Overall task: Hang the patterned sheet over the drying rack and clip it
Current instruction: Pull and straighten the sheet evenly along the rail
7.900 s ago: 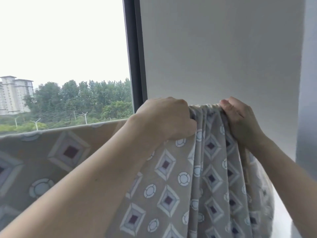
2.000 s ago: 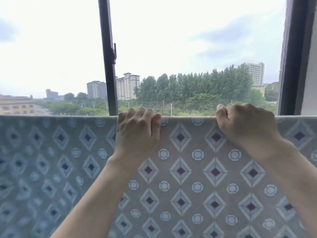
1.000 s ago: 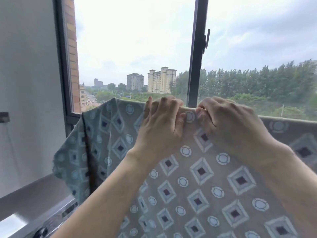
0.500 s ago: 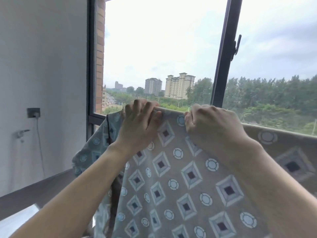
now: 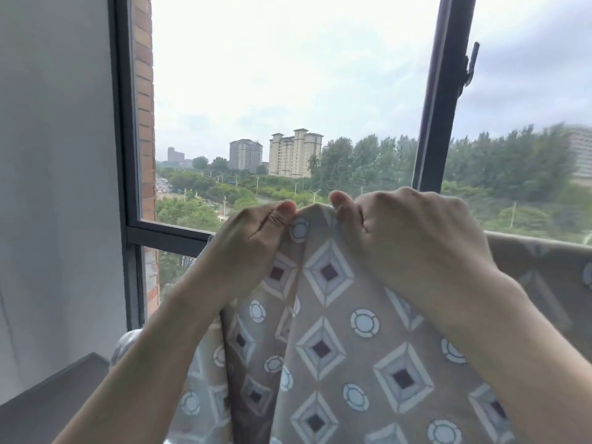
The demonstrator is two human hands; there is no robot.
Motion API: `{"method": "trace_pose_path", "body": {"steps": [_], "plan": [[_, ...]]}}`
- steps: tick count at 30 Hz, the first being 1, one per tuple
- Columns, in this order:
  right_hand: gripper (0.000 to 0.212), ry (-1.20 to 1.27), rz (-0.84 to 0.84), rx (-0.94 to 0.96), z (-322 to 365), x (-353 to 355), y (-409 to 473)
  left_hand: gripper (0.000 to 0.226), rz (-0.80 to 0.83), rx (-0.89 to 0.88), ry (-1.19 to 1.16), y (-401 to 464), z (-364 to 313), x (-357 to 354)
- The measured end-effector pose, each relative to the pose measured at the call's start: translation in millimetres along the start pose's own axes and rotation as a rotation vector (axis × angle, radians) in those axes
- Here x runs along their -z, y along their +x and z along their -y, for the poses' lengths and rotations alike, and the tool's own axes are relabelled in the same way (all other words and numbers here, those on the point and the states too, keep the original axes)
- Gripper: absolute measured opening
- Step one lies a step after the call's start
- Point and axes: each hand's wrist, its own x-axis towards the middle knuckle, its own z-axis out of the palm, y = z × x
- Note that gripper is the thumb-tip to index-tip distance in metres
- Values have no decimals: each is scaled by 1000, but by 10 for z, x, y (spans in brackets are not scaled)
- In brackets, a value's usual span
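Behind your hands a tall window (image 5: 288, 91) with a dark frame fills the view, with a grey sky, trees and apartment blocks outside. A plain grey wall (image 5: 54, 155) stands at 9 o'clock, and a dark ledge (image 5: 64, 389) lies at 7 o'clock.

You hold the patterned sheet (image 5: 336, 347) at its top edge, a little above the centre. Your left hand (image 5: 253, 238) pinches the cloth between thumb and curled fingers, and your right hand (image 5: 413, 232) grips it just beside, the fingers bent over the edge. From your hands the sheet hangs down to 6 o'clock and stretches along a line toward 3 o'clock, so I judge that it is already draped over the drying rack. The rack itself is hidden under the cloth.

No clip shows in either hand or on the edge. I think the hanging is mostly done, and you are arranging the left end; the clipping is not yet done.
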Motion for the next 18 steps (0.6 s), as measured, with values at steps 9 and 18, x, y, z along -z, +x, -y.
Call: {"method": "trace_pose_path", "body": {"steps": [9,18], "plan": [[60,-78,-37,-157,79,-133,69,51,56,-112,113,-9,160,-44],[39,-125,-139,-13,430,-326,188,31,48,25,74,-249,601,210]]}}
